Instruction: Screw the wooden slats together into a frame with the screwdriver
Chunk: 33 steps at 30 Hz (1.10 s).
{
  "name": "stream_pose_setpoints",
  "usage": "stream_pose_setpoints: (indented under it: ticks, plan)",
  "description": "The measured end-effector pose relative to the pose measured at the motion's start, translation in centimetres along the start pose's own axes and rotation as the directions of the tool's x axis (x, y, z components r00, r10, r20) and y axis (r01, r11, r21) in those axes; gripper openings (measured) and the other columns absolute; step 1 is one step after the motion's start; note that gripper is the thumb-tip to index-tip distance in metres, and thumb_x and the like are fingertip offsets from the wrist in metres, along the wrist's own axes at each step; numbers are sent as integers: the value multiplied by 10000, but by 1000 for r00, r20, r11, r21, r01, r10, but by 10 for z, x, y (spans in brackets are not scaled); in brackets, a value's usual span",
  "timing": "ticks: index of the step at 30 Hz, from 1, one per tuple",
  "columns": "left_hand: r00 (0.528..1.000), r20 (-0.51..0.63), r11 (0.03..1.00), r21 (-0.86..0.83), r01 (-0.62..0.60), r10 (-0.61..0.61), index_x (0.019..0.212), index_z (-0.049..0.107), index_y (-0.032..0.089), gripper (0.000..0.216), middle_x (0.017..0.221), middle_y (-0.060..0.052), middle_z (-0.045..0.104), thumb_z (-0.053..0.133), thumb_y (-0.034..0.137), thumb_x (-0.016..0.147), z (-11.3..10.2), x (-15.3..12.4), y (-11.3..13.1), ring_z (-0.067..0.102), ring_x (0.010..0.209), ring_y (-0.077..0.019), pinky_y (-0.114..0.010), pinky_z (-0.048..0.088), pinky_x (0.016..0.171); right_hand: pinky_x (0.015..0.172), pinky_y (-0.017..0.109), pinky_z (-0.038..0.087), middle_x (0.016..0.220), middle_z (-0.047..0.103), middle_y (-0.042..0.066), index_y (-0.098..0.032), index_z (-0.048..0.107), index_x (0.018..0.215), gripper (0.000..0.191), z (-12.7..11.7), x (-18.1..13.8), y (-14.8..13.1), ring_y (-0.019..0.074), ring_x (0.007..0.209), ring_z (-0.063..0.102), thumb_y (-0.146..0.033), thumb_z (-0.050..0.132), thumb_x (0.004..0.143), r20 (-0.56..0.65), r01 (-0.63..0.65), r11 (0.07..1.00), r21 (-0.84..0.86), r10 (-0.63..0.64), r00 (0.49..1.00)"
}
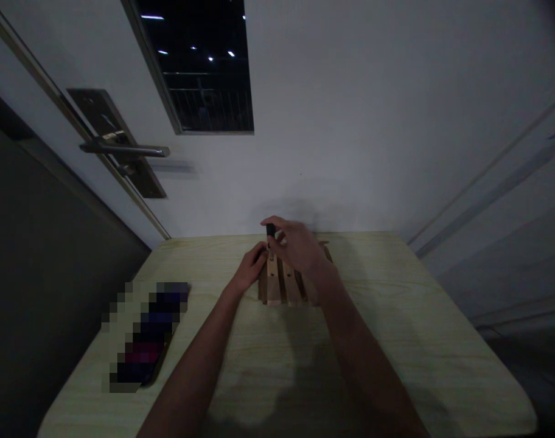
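A small wooden slatted rack (282, 291) stands near the far middle of a pale wooden table (396, 340). My left hand (250, 267) rests against the rack's left side, fingers curled on its top edge. My right hand (298, 243) hovers over the rack and pinches a small dark stick-like object (271, 231), held upright above the left slats. What the object is cannot be made out in the dim light.
A flat dark item, blurred out (145, 334), lies on the table's left part. A white wall rises just behind the table. A door with a metal lever handle (125, 149) stands at the left, and a dark window (199, 67) is above.
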<state>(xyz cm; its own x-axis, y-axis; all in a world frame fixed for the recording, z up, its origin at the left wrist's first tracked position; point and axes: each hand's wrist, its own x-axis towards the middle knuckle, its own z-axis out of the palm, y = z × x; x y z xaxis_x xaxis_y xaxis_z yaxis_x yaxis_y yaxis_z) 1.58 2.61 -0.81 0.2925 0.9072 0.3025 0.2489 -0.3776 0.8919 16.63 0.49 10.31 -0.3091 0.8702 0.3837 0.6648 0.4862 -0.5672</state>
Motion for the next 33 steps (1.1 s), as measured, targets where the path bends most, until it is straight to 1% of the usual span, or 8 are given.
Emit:
stream_pose_setpoints:
  ticks: [7,12,16,24,28,31,33]
  plan:
    - [1000,6,1000,-3,11,-11,998,567,158,308,975,-58,638,412,393,872,0,0,3,558,987,-212,-343,420,910,608,238,457,864,685,10,-249,588,1099,330,1,0,-1,123,650,602,-190,517,782,-29,-1,1000,-22,0,1000]
    - [1000,9,1000,-10,14,-14,989,569,159,304,974,-55,637,405,392,882,1,-1,2,560,994,-207,-345,414,931,621,241,458,858,685,15,-242,608,1046,273,0,0,-1,130,672,609,-194,532,788,-47,-7,1000,-9,6,999]
    - [1000,6,1000,-17,16,-16,1016,569,154,313,984,-58,641,402,385,886,1,-1,1,564,1006,-206,-341,417,937,635,242,460,862,685,12,-246,610,1036,265,0,0,0,126,671,609,-187,557,783,-50,-4,1000,-7,3,999]
    - [1000,-5,1000,-17,18,-18,1133,543,142,370,1122,-83,621,418,380,878,0,0,-2,552,1052,-215,-354,403,957,609,225,440,798,678,-15,-256,612,967,202,1,0,1,121,671,611,-221,629,768,-67,3,1000,31,-1,998]
    - [1000,-5,999,-22,26,-26,1148,539,141,388,1145,-91,615,414,389,875,1,0,-1,551,1059,-222,-358,413,946,574,227,413,742,663,-10,-238,602,865,99,-3,-1,-4,122,637,595,-291,622,784,-69,-35,999,-30,33,997]
    - [1000,-11,1000,-5,29,-29,1145,542,141,390,1133,-91,621,418,391,873,1,0,1,555,1048,-222,-357,417,939,568,230,398,711,645,-3,-225,585,825,111,-4,-2,-6,124,624,579,-321,622,784,-70,-61,995,-78,56,996]
    - [999,-11,999,7,35,-35,1130,549,139,383,1106,-90,629,416,393,876,1,0,1,564,1026,-221,-360,422,932,576,231,398,727,638,2,-220,577,819,115,-3,-1,-6,122,631,568,-321,619,785,-74,-50,995,-84,44,996]
